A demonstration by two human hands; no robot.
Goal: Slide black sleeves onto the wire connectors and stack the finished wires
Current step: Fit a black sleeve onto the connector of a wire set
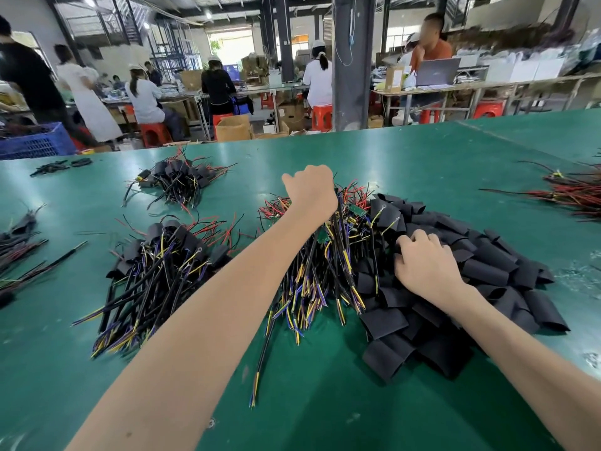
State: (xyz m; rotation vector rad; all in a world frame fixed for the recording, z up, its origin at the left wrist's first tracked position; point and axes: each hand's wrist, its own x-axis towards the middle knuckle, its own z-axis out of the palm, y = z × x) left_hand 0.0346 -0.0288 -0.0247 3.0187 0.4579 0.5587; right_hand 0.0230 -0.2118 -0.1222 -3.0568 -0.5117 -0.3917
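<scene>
Left hand [310, 193] is fisted round the 12 o'clock end of the unsleeved wires [312, 281], which run 12 to 6, while the right hand [422, 265], at its 4 o'clock, digs curled fingers into the black sleeves [487, 271], grip unclear

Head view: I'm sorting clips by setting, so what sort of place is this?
Probably a wire-harness assembly workshop: a long green-matted workbench, heaped multicoloured wires beside cut black sleeves, and capped workers on red plastic stools at benches behind.
</scene>
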